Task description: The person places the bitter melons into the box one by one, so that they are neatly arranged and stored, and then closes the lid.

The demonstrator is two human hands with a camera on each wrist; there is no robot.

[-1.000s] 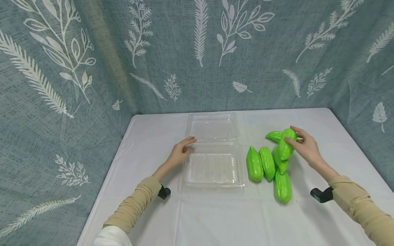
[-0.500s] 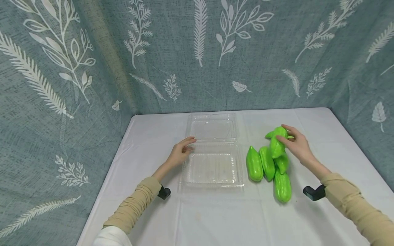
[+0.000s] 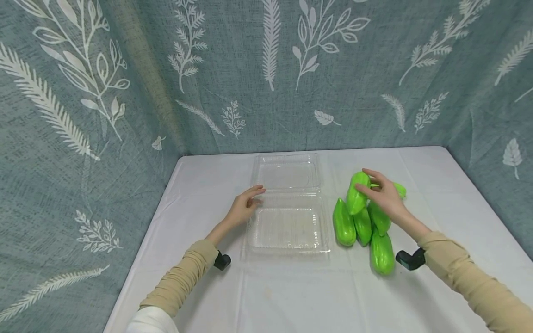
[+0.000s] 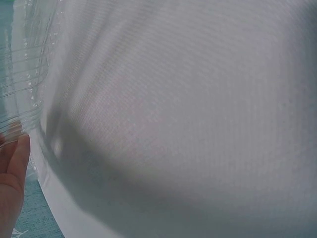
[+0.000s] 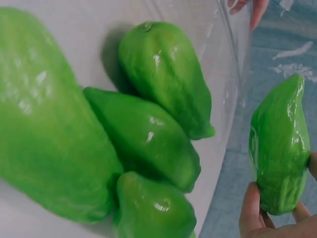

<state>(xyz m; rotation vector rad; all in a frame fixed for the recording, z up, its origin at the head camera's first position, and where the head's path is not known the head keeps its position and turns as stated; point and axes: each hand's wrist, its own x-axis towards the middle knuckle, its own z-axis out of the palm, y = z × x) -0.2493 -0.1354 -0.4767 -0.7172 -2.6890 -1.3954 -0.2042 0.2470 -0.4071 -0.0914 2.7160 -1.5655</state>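
Gourd (image 3: 356, 198): right of centre; looks light, stiff, glossy-slick; take it round the thick middle
Right hand (image 3: 384, 193): fingers curled round it
Left hand (image 3: 243, 209): relaxed, fingertips touching clear box (image 3: 288, 226)

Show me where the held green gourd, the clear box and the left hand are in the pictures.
held green gourd (image 3: 356, 194), head view, middle of its body.
clear box (image 3: 287, 249), head view, near rim of the tray.
left hand (image 3: 243, 208), head view, back of the hand.

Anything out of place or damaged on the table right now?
Nothing stands out. The clear box lies open and whole, the left hand on its edge. The right hand holds one gourd above the pile beside the box; nothing spilled.
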